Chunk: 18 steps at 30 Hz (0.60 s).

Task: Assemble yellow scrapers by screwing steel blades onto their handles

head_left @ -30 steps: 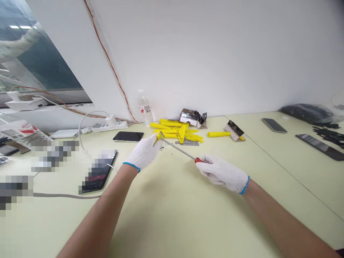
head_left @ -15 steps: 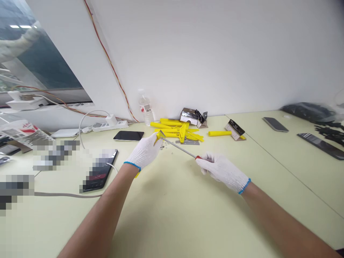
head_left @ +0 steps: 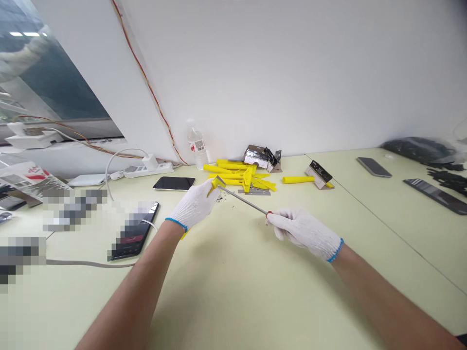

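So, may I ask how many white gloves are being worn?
2: one white glove on the left hand holding a yellow tool, one on the right hand holding a screwdriver.

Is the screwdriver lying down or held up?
Held up: the right hand grips the screwdriver, shaft slanting toward the yellow tool in the left hand.

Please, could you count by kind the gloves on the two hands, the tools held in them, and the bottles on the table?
White gloves: 2
Yellow tool, held in the left hand: 1
Red-handled tool, held in the right hand: 1
Clear bottle: 1
Total: 5
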Motion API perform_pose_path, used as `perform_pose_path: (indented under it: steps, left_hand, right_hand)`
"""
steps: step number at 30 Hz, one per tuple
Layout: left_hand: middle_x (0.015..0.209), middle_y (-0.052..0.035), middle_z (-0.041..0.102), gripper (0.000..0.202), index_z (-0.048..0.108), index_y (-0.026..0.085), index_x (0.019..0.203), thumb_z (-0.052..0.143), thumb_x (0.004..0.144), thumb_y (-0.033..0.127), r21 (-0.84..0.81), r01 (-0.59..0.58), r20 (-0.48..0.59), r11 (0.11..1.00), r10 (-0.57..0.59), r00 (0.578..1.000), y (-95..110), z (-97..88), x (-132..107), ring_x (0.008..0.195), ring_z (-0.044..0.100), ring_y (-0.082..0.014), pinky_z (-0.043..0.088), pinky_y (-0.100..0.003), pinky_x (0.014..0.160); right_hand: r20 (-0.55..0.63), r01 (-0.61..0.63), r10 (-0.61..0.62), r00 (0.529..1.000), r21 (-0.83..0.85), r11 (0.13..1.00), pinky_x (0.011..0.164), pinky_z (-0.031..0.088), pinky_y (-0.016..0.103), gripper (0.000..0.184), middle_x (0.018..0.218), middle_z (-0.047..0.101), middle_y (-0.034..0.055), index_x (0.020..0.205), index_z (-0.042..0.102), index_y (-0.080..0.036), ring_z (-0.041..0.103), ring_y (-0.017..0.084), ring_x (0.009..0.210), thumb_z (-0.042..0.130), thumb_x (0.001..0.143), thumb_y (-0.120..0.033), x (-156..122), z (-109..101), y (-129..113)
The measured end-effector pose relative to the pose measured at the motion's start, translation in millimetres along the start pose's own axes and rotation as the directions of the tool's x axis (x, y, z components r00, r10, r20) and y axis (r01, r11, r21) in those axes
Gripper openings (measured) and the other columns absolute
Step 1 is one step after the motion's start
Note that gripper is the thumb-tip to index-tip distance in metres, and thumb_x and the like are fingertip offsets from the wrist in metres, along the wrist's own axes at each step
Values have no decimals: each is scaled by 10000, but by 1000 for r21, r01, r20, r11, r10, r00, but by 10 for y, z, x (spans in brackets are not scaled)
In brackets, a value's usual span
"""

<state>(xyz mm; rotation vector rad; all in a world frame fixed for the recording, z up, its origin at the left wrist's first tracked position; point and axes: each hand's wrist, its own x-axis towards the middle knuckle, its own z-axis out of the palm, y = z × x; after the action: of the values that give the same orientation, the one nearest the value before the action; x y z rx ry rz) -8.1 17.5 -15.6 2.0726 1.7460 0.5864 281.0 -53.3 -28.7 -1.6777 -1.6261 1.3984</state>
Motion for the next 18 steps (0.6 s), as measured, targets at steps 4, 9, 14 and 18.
perform_pose_path:
  steps: [4, 9, 14, 18]
  left_hand:
    - [731, -4, 606, 291, 567, 224, 965, 430, 1010, 476, -45, 25, 83, 999, -22, 996, 0, -28, -30, 580, 590, -154, 402, -266, 558]
    - [772, 8, 637, 339, 580, 217, 959, 446, 1008, 525, -126, -14, 106, 992, 27, 994, -64, -19, -55, 559, 607, -137, 443, -257, 554]
    - [718, -4, 629, 322, 597, 218, 952, 435, 1011, 490, -70, -11, 65, 997, 15, 998, -126, 44, -6, 536, 562, -139, 404, -260, 545]
    - [730, -27, 643, 290, 605, 220, 969, 427, 1019, 443, 54, -73, -45, 996, 75, 996, -148, 89, 40, 569, 528, -149, 371, -271, 602]
  right_hand:
    - [146, 7, -20, 989, 92, 996, 424, 188, 210, 484, 617, 515, -32, 925, 657, -161, 266, 39, 418, 543, 1007, -624, -25, -108, 17]
    - [251, 3, -55, 966, 201, 980, 403, 119, 217, 492, 620, 462, -43, 956, 663, -157, 227, 30, 401, 559, 1005, -635, -21, -182, 76]
    - [256, -4, -55, 965, 224, 975, 409, 116, 228, 492, 643, 459, -41, 972, 662, -166, 209, 34, 414, 544, 1004, -643, -22, -147, 69]
    - [71, 70, -69, 995, -12, 997, 474, 252, 231, 485, 616, 474, -26, 835, 608, -167, 316, 62, 474, 501, 1027, -599, -74, 13, -2]
